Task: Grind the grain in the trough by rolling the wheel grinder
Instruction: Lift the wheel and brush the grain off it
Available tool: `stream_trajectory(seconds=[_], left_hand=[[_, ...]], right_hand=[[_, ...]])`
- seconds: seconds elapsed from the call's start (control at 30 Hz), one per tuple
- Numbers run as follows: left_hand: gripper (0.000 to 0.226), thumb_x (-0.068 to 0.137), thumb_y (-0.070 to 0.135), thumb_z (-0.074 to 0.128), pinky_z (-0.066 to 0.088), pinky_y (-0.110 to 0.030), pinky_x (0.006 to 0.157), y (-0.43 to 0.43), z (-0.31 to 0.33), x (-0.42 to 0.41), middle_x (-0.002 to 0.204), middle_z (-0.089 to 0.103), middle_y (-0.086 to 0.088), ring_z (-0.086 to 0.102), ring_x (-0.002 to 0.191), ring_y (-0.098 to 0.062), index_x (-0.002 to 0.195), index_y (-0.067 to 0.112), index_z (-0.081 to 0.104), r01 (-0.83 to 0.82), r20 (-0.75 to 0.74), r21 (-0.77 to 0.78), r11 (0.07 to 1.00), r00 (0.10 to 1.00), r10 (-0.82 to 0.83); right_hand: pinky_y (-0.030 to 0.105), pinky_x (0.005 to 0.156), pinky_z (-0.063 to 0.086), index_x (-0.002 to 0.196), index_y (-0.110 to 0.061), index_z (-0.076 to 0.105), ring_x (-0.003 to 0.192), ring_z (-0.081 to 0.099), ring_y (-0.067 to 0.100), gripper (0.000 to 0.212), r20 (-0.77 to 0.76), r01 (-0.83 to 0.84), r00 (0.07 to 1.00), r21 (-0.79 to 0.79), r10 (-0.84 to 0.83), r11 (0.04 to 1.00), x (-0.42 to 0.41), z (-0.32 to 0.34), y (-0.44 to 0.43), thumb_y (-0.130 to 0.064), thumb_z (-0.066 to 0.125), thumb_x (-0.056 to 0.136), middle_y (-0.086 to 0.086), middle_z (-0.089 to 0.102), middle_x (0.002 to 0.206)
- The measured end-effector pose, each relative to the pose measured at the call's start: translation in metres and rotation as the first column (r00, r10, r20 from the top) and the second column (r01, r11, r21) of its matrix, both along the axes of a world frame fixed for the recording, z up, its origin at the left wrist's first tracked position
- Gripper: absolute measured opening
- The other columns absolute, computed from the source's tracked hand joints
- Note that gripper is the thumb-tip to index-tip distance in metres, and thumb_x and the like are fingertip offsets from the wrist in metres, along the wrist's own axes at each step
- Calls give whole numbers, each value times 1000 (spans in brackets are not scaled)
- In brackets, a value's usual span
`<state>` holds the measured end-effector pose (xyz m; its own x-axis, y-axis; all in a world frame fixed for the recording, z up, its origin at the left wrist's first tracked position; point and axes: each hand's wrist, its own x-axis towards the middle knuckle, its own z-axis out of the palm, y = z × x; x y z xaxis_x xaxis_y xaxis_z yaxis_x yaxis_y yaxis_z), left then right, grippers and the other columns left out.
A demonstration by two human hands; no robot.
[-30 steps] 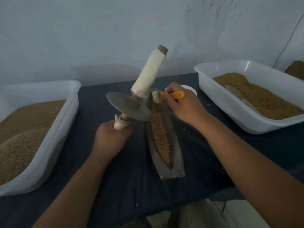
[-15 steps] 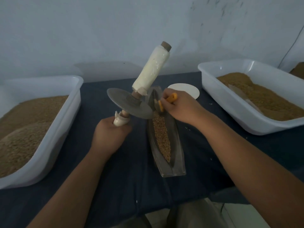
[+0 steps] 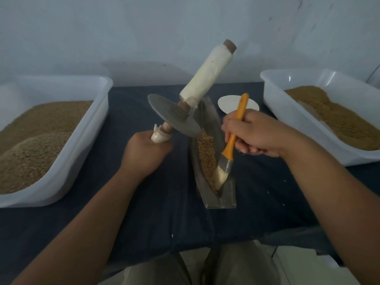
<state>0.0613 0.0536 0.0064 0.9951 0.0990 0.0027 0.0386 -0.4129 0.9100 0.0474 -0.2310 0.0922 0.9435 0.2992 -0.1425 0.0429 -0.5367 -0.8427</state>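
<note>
The trough (image 3: 225, 197) lies on a dark cloth (image 3: 164, 212), pointing from six toward twelve o'clock, with a strip of grain (image 3: 206, 150) along its bottom. The grinder (image 3: 174, 117) is lifted clear of the grain, at ten o'clock from the trough's middle. Its axle tilts up toward one o'clock, and the wheel's low rim hangs over the trough's far half. The left hand (image 3: 144, 155) grips the axle's near white-wrapped end, fingers curled tight around it; the far wrapped end is free. The right hand (image 3: 259, 134), at three o'clock of the trough, holds an orange brush (image 3: 228, 153), fingers and thumb wrapped round the handle. Its pale bristles point down toward seven o'clock and press into the grain at the trough's near end. A white disc (image 3: 228, 104) lies on the cloth at one o'clock, just beyond the right hand. A left tub (image 3: 86, 128) at nine o'clock and a right tub (image 3: 287, 120) at three hold brown granular heaps.
</note>
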Motion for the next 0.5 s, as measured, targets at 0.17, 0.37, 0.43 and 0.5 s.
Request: stream_trajectory(seconds=[0.17, 0.37, 0.43, 0.5], left_hand=[[22, 66, 41, 72, 43, -34, 54, -1, -3, 2, 55, 60, 8, 53, 48, -3, 67, 22, 63, -9, 11, 25, 1000, 1000, 8], [16, 65, 41, 71, 39, -27, 44, -1, -3, 3, 52, 57, 8, 52, 44, -3, 62, 28, 61, -5, 8, 9, 1000, 1000, 5], [16, 66, 40, 71, 41, -32, 49, -1, -3, 3, 54, 58, 8, 52, 46, -4, 63, 28, 62, -4, 4, 9, 1000, 1000, 4], [18, 64, 42, 71, 43, -34, 52, 0, -2, 2, 54, 59, 8, 53, 47, -6, 66, 26, 63, -8, 4, 12, 1000, 1000, 8]], right_hand=[[24, 40, 40, 78, -17, 65, 42, 49, 19, 33, 247, 93, 966, -78, -71, 993, 7, -8, 13, -29, 52, 105, 7, 63, 55], [24, 38, 36, 73, -23, 67, 40, 44, 15, 37, 134, -48, 990, 2, 47, 999, 5, 1, 5, -43, 51, 100, 3, 56, 51], [22, 41, 41, 74, -23, 67, 42, 49, 17, 35, 154, -62, 985, -98, 77, 993, 5, -9, 12, -38, 52, 102, 3, 60, 52], [17, 45, 45, 76, -22, 66, 43, 54, 16, 34, 270, 8, 962, -185, 43, 983, 8, -13, 17, -32, 52, 105, 4, 64, 54]])
